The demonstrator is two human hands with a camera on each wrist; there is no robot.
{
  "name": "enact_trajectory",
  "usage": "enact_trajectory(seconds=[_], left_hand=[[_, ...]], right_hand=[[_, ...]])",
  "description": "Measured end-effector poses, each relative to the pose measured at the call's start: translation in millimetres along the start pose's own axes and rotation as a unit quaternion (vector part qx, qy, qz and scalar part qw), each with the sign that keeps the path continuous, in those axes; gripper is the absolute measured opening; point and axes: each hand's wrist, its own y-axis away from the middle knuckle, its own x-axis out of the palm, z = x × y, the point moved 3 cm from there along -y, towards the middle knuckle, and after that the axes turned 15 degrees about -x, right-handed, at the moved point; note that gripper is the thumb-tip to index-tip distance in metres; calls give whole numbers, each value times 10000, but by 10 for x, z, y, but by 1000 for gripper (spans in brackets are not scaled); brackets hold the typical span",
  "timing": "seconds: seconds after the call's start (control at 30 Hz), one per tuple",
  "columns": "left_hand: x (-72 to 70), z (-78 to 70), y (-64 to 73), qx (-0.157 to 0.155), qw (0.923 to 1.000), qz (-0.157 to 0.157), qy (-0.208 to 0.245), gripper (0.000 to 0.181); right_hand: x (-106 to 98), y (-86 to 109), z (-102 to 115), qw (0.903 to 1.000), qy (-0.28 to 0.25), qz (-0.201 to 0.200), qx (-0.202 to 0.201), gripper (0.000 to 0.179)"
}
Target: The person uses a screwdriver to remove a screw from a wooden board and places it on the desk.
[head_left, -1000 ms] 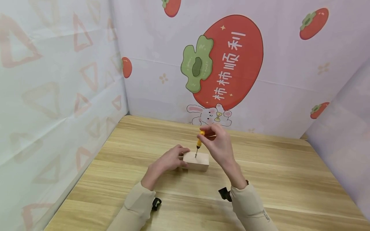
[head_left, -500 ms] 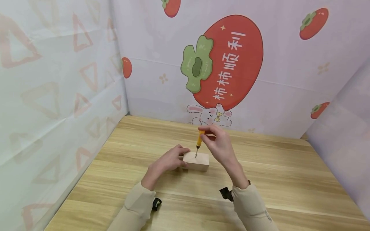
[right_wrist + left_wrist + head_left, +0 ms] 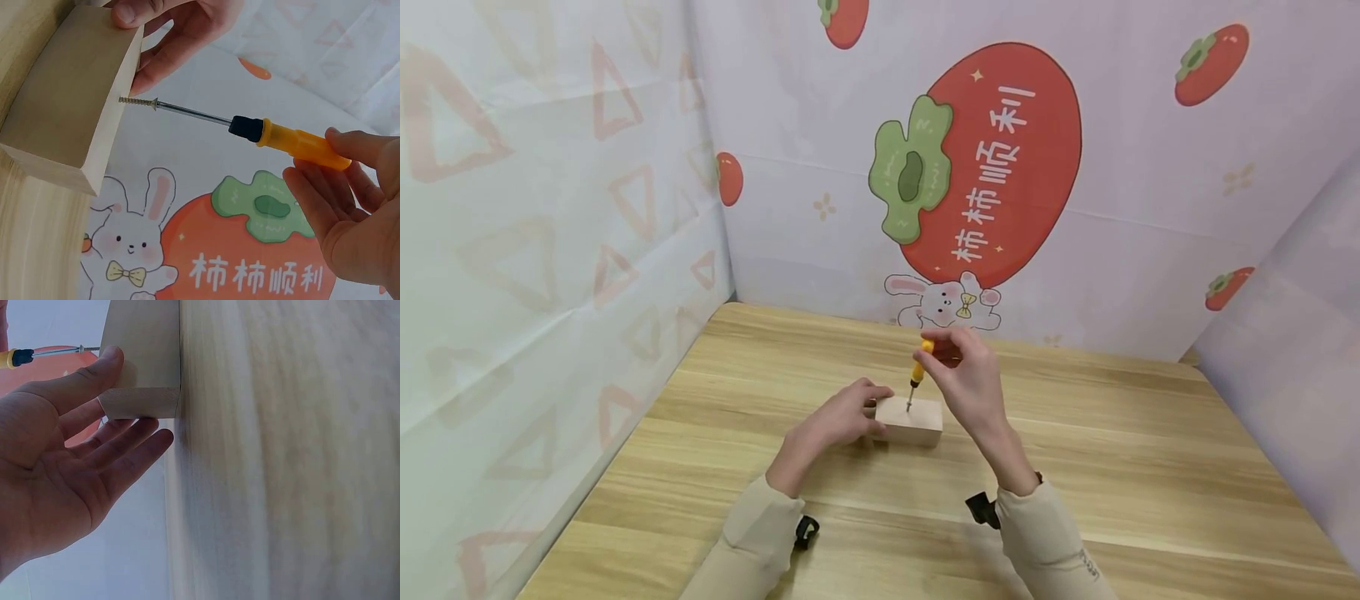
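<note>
Backdrop: In the head view, a pale sheet (image 3: pixel 797 242) printed with a red persimmon (image 3: pixel 1041 167) and a white rabbit (image 3: pixel 940 300) hangs beyond a wood-grain table (image 3: pixel 1112 467).
Wooden block: Head view; it lies on the table, between the hands, with a screw (image 3: pixel 908 408) upright in its top.
Left hand: Head view; the left hand (image 3: pixel 838 415) grips the block (image 3: pixel 917 427) by its left end, thumb on the near side.
Right hand: Head view; the right hand (image 3: pixel 976 379) pinches a yellow-handled screwdriver (image 3: pixel 917 372) near the top, its shaft running down to the screw.
End grain: In the left wrist view, the thumb presses the near face while the lower fingers extend past the left end. The block looks stiff, fairly light and not slippery; that end, away from the screw, seems a sound hold.
Screw thread: In the right wrist view, much thread shows above the wood; the buried depth is hidden.
Yellow handle: Right wrist view; thumb and fingertips grasp its end. The tool appears light and rigid, its smooth handle perhaps slippery, best held by the sides.
</note>
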Motion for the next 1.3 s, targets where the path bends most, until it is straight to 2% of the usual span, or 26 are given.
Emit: enact_trajectory(seconds=[0.2, 0.47, 0.53, 0.7, 0.8, 1.13, 1.3], left_hand=[[-1, -5, -2, -129, 9999, 16, 41, 54], [4, -3, -2, -74, 9999, -6, 92, 53], [7, -3, -1, -81, 9999, 10, 82, 53], [8, -9, 8, -107, 9999, 22, 2, 52], [3, -15, 10, -135, 9999, -2, -7, 52], [-6, -14, 3, -107, 9999, 2, 34, 53], [7, -10, -5, -61, 10000, -19, 17, 53]], right_hand=[[-12, -17, 18, 9997, -111, 57, 195, 19], [43, -32, 39, 9972, -603, 242, 369, 19], [45, -29, 48, 9979, -479, 244, 372, 20], [35, -25, 72, 9993, 201, 157, 274, 25], [34, -32, 72, 9989, 345, 173, 254, 26], [-18, -73, 29, 9965, -319, 349, 684, 21], [6, -58, 14, 9963, -492, 377, 595, 17]])
